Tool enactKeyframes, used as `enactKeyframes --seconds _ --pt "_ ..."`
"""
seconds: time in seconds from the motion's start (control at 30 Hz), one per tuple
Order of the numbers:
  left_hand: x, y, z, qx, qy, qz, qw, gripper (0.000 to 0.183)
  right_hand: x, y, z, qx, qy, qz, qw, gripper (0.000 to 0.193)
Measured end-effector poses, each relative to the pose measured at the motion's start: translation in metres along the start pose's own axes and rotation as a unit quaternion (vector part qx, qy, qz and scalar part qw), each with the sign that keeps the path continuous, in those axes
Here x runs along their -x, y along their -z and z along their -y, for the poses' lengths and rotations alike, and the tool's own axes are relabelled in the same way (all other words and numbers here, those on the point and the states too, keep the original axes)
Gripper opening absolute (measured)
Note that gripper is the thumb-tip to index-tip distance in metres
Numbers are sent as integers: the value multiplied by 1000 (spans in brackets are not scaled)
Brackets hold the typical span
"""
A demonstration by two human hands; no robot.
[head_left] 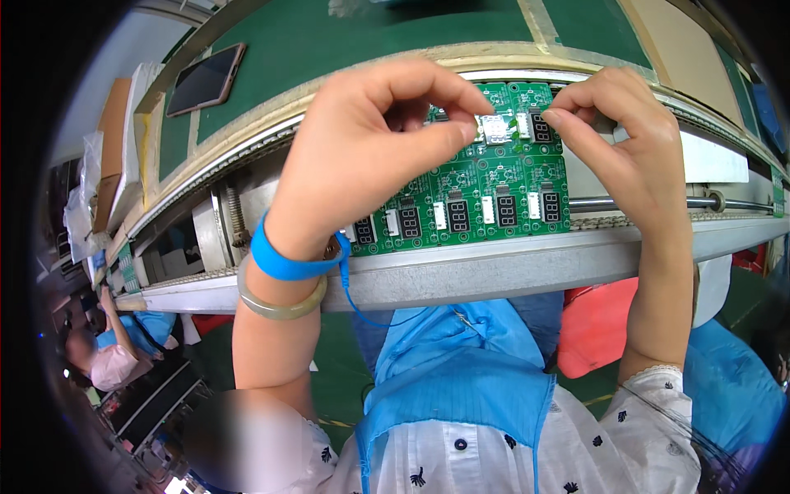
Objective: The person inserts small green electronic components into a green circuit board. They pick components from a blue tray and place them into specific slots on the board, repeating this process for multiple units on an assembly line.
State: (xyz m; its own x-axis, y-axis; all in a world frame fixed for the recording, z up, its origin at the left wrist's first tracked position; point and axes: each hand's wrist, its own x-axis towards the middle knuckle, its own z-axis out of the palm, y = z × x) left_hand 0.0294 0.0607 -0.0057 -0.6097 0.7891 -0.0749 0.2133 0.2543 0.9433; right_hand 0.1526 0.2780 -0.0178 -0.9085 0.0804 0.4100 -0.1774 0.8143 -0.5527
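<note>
A green circuit board panel (475,239) lies across the rails in front of me, carrying rows of black digit displays (458,216) and white connectors (440,216). My left hand (387,136) is over its left and upper part, thumb and forefinger drawn close beside a small whitish square part (496,129). At the panel's upper right corner, my right hand (621,123) pinches close to another digit display (540,128). Anything between either hand's fingertips is too small to make out. A blue wrist strap (292,259) with a cord and a pale bangle (280,306) circle my left arm.
A metal rail (494,276) runs along the near side, with a steel rod (650,202) right of the panel. Beyond the far rail a phone (206,79) rests on the green tabletop (304,41). Another person (123,354) sits at the far left.
</note>
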Motion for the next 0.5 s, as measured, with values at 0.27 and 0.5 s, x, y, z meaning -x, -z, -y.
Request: enactKeyframes --seconds 0.27,0.5 --pt "5 -18 -10 -232 -107 -51 965 18 -2 6 1 -14 2 8 1000 10" --pt "9 -25 -6 -321 -124 -57 937 18 1 4 -1 -14 15 -17 1000 10"
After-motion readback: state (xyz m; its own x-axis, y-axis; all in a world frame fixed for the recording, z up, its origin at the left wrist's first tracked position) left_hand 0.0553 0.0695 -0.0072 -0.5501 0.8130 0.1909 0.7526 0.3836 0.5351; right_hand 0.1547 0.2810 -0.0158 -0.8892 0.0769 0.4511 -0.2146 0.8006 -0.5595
